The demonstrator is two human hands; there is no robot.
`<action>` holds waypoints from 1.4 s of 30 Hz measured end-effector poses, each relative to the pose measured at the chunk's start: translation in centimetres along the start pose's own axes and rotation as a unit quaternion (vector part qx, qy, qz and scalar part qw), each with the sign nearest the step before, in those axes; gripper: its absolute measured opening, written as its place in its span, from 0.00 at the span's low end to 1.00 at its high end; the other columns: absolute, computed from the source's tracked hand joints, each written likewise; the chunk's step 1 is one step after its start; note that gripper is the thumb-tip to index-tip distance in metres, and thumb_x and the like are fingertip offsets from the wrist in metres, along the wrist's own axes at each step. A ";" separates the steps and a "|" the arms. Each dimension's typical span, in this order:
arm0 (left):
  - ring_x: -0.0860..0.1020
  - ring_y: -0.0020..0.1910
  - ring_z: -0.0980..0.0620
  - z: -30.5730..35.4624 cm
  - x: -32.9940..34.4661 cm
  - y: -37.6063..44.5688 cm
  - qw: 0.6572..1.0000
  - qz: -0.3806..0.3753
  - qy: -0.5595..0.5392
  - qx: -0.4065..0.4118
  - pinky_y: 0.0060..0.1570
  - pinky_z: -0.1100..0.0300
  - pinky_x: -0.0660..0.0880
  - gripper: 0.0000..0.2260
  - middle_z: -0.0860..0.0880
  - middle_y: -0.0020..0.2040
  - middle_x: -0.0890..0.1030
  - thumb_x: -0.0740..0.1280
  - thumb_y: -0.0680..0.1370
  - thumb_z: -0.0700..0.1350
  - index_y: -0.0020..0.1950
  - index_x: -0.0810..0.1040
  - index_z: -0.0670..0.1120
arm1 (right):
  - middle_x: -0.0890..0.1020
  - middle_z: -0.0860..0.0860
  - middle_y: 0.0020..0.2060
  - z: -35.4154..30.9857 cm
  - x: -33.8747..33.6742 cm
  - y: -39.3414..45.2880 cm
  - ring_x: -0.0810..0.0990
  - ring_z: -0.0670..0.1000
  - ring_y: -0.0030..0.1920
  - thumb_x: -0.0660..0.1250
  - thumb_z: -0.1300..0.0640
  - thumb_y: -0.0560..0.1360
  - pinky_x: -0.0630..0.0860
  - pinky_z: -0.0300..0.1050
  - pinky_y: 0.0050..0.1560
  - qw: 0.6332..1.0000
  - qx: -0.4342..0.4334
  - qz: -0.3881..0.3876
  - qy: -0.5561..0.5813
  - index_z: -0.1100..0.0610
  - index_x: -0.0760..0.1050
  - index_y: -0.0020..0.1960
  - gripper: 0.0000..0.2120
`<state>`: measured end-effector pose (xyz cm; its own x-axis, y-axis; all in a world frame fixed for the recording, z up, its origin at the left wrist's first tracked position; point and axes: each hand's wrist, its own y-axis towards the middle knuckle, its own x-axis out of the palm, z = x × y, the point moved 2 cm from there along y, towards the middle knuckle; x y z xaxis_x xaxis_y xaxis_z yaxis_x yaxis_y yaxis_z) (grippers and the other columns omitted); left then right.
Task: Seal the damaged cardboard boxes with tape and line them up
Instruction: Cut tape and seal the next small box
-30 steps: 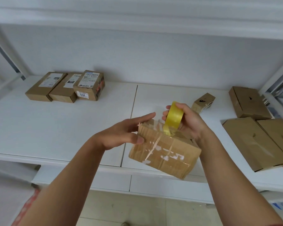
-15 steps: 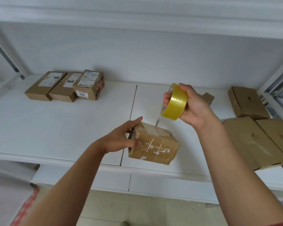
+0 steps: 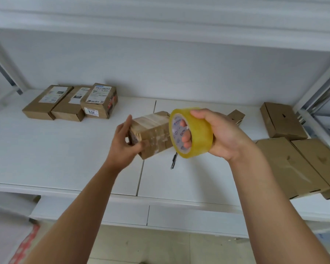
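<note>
My left hand [image 3: 125, 143] grips the left end of a small taped cardboard box [image 3: 152, 133] over the middle of the white shelf [image 3: 65, 159]; whether the box rests on the shelf I cannot tell. To its right my right hand [image 3: 219, 134] holds a yellow roll of tape [image 3: 196, 134], fingers through its core, lifted apart from the box. Three labelled boxes [image 3: 71, 103] stand side by side in a row at the back left of the shelf.
A dark pen-like tool [image 3: 173, 161] lies on the shelf below the roll. A small box [image 3: 236, 116] peeks out behind my right hand. Several brown boxes [image 3: 286, 164] lie at the right, one [image 3: 280, 121] near the metal upright. Another shelf hangs overhead.
My right hand pulled the tape roll off the box and turned it, the core facing me. My left hand carried the box away from me toward the shelf's middle, uncovering the dark tool.
</note>
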<state>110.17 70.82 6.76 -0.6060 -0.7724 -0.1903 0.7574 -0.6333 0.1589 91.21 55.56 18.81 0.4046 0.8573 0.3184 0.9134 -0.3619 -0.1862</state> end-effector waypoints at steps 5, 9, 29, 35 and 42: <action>0.76 0.59 0.49 0.7 -0.7 0.5 0.995 0.085 -0.049 0.000 0.47 0.65 0.79 0.40 0.51 0.65 0.72 0.73 0.65 0.49 0.77 0.65 0.51 | 0.80 0.62 0.27 1.2 -0.4 -0.7 0.79 0.57 0.26 0.64 0.51 0.71 0.77 0.43 0.32 0.998 0.016 -0.030 -0.043 0.61 0.79 0.40 0.13; 0.79 0.59 0.46 2.4 -1.4 0.9 0.983 0.113 -0.145 -0.019 0.53 0.49 0.80 0.41 0.44 0.68 0.75 0.70 0.64 0.54 0.77 0.67 0.49 | 0.80 0.63 0.28 4.0 -0.7 -0.7 0.80 0.58 0.27 0.67 0.52 0.70 0.79 0.45 0.34 0.997 0.061 -0.016 -0.048 0.62 0.80 0.40 0.12; 0.84 0.51 0.40 1.5 1.4 0.1 0.916 0.040 -0.302 -0.260 0.47 0.41 0.81 0.27 0.42 0.57 0.83 0.66 0.66 0.64 0.59 0.81 0.50 | 0.82 0.62 0.33 8.8 -2.9 1.1 0.80 0.57 0.29 0.69 0.46 0.76 0.79 0.45 0.34 0.982 0.117 0.060 -0.137 0.58 0.81 0.39 0.17; 0.80 0.57 0.39 -2.1 1.1 -0.7 0.908 0.104 -0.289 -0.284 0.47 0.43 0.81 0.29 0.42 0.60 0.78 0.67 0.68 0.61 0.64 0.74 0.48 | 0.82 0.43 0.35 9.6 -4.3 1.9 0.80 0.39 0.26 0.65 0.36 0.74 0.72 0.32 0.29 0.921 0.100 0.148 -0.347 0.40 0.69 0.53 0.13; 0.81 0.53 0.38 -4.0 1.8 -1.9 0.889 0.073 -0.281 -0.354 0.39 0.44 0.81 0.23 0.42 0.54 0.81 0.60 0.74 0.66 0.55 0.80 0.50 | 0.77 0.38 0.49 10.8 -3.7 2.6 0.81 0.43 0.40 0.61 0.36 0.76 0.71 0.35 0.37 0.902 0.078 0.145 -0.399 0.38 0.74 0.57 0.13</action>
<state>108.60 70.82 2.26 -0.3643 -0.8718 0.3276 0.6805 -0.4893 -0.5453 91.60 55.45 7.12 0.4070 0.7479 -0.5244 0.7315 -0.6108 -0.3033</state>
